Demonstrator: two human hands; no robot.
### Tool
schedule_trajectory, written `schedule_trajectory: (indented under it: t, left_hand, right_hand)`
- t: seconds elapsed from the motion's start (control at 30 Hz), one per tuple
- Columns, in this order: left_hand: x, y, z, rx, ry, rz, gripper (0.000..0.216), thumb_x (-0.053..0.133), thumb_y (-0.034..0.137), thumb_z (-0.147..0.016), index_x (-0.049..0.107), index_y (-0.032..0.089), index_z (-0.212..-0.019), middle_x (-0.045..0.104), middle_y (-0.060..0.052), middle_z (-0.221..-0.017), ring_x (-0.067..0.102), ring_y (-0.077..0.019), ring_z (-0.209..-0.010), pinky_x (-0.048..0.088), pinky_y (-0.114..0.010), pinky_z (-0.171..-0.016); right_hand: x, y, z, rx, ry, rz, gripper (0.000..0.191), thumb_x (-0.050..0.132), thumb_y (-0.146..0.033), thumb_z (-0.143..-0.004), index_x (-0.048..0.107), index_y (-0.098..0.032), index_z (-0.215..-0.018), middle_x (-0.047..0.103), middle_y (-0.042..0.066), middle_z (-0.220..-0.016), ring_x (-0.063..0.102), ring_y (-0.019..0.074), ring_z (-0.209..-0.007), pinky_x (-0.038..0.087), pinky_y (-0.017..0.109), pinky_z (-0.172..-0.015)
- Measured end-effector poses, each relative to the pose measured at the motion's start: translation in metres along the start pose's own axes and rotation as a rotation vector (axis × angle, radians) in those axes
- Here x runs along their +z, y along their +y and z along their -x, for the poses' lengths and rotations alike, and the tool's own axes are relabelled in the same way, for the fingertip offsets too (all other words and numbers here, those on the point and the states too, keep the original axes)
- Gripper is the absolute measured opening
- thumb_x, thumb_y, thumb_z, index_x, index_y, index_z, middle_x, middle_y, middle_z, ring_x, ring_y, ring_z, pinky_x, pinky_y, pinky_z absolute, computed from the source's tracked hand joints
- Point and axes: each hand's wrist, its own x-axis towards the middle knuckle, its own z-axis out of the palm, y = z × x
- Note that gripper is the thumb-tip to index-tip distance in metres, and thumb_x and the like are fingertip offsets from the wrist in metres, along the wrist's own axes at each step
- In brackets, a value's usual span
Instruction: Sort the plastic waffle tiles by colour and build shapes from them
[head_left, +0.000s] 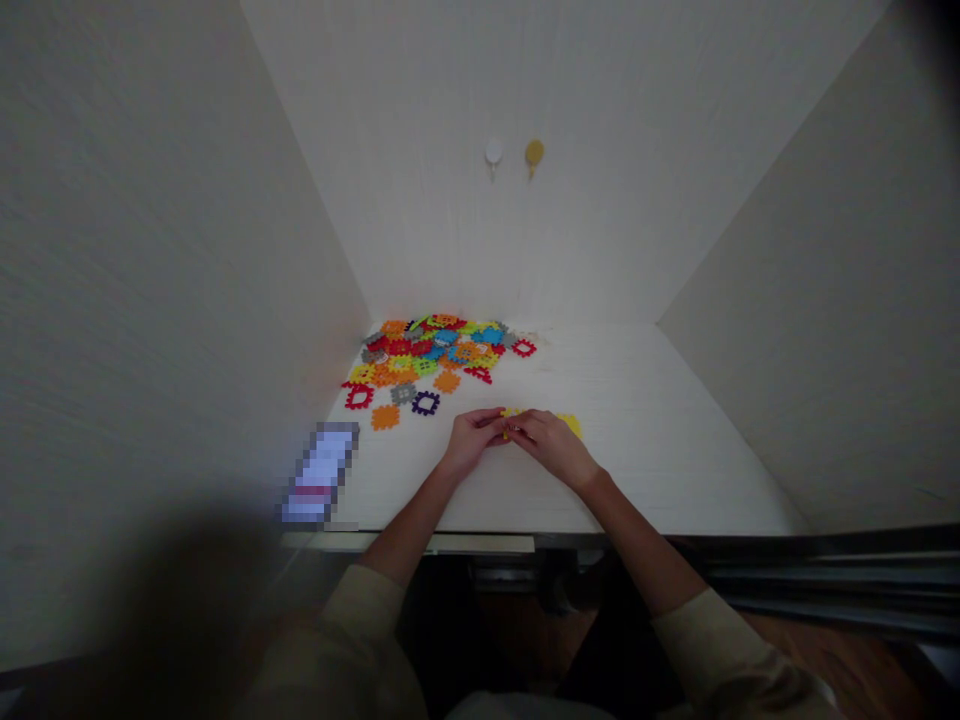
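My left hand (pixel 475 440) and my right hand (pixel 551 440) meet over the white tabletop, near its front middle. Between the fingertips of both is a yellow toothed building tile (pixel 511 412), mostly covered by the fingers. Another bit of yellow tile (pixel 571 424) shows past the knuckles of my right hand; whether it joins the held one I cannot tell. Left of my hands lie a dark blue frame tile (pixel 426 403), a grey window tile (pixel 403 394) and an orange tile (pixel 386 417).
A heap of coloured toothed tiles (pixel 427 350) spreads over the back left of the table (pixel 637 400). A blurred-out phone (pixel 321 472) lies at the left front edge. Pale walls enclose three sides; a white hook (pixel 493 152) and a yellow hook (pixel 534 153) are on the back wall.
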Motion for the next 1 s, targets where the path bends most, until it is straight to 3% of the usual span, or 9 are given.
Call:
schedule_trajectory:
  t: [0.23,0.83,1.0]
  left_hand:
    - [0.000,0.002,0.001,-0.002,-0.056,0.014,0.038,0.078,0.029,-0.065,0.070,0.010,-0.098,0.071,-0.010,-0.092,0.067,-0.0175,-0.076,0.056,-0.039,-0.080]
    - [0.001,0.004,0.001,-0.024,-0.046,0.025,0.037,0.078,0.026,-0.065,0.070,0.011,-0.098,0.072,-0.009,-0.092,0.067,-0.0173,-0.074,0.056,-0.040,-0.081]
    - [-0.003,0.001,-0.001,-0.024,-0.049,0.037,0.039,0.078,0.025,-0.065,0.069,0.010,-0.100,0.071,-0.010,-0.091,0.067,-0.0175,-0.074,0.057,-0.037,-0.077]
  right_hand:
    - [0.004,0.006,0.004,0.004,0.031,-0.002,0.024,0.047,-0.030,-0.092,0.067,-0.020,-0.101,0.069,0.007,-0.098,0.063,0.0176,-0.090,0.048,0.032,-0.085]
    - [0.007,0.006,0.010,0.063,0.103,-0.069,0.018,0.055,-0.030,-0.088,0.071,-0.024,-0.094,0.072,0.005,-0.097,0.065,0.0176,-0.090,0.047,0.032,-0.087]
    - [-0.011,0.001,0.006,-0.011,-0.008,-0.117,0.023,0.049,-0.027,-0.091,0.068,-0.024,-0.104,0.071,0.004,-0.103,0.065,0.0171,-0.092,0.048,0.032,-0.087]
